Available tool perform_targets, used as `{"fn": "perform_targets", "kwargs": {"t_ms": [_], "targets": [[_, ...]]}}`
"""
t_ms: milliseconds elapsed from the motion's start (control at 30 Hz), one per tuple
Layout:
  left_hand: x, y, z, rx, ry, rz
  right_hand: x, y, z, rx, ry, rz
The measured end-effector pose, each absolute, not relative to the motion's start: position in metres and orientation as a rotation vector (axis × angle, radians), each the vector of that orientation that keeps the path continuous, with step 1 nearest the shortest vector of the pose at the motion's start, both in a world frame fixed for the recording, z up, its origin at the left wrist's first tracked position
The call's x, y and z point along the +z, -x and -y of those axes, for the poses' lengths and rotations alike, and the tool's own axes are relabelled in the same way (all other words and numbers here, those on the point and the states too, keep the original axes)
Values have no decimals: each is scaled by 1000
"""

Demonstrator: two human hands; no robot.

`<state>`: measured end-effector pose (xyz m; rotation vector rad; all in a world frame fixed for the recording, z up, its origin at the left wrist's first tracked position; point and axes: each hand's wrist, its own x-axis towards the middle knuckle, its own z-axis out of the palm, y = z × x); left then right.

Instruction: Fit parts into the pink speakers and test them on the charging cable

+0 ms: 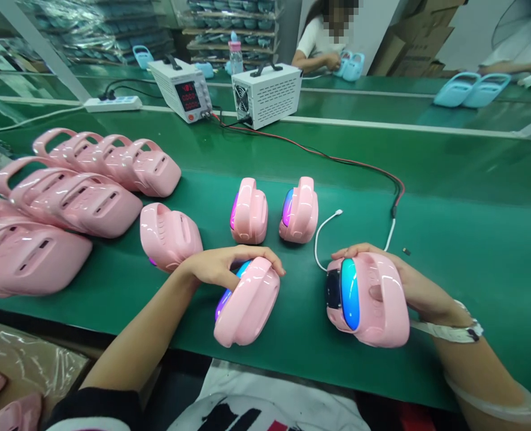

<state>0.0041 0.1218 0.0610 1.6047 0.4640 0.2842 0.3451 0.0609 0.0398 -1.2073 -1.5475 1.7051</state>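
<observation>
My left hand (222,266) is closed over a glossy pink handled device (251,308), its thumb by the glowing blue-purple panel. That device leans slightly on the green bench. On the right, my right hand (406,281) grips a second pink handled device (384,317) from behind, with most fingers hidden. This one shows a blue lit panel (350,293) and a small dark display (333,290). A white cable (318,242) reaches its far side, where the plug end is hidden. Just beyond my hands stand two upright pink devices (252,212) with lit panels.
Another pink device (170,233) sits near my left wrist, beside rows of pink devices (85,203). A power supply (182,90) with red digits and a grey box (267,93) stand behind, with a red-black lead (337,158). Across the bench, a person (314,48) handles blue devices (350,66).
</observation>
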Motion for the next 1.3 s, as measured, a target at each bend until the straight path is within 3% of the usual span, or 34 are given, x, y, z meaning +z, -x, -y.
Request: {"fn": "perform_targets", "kwargs": {"t_ms": [233, 400, 633, 900, 1300], "targets": [[60, -6, -117, 374, -1739, -442, 33, -346, -61, 1639, 1172, 1613], [89, 28, -95, 445, -2073, -736, 21, -363, -73, 1678, 1103, 1550], [133, 86, -128, 799, -2162, -1141, 56, -360, -116, 1188, 1156, 1705], [120, 51, -160, -255, -2602, -1236, 64, -302, -164, 669, 1153, 2364], [128, 43, -157, -354, -2675, -1231, 71, -297, -150, 443, 1178, 2525]]}}
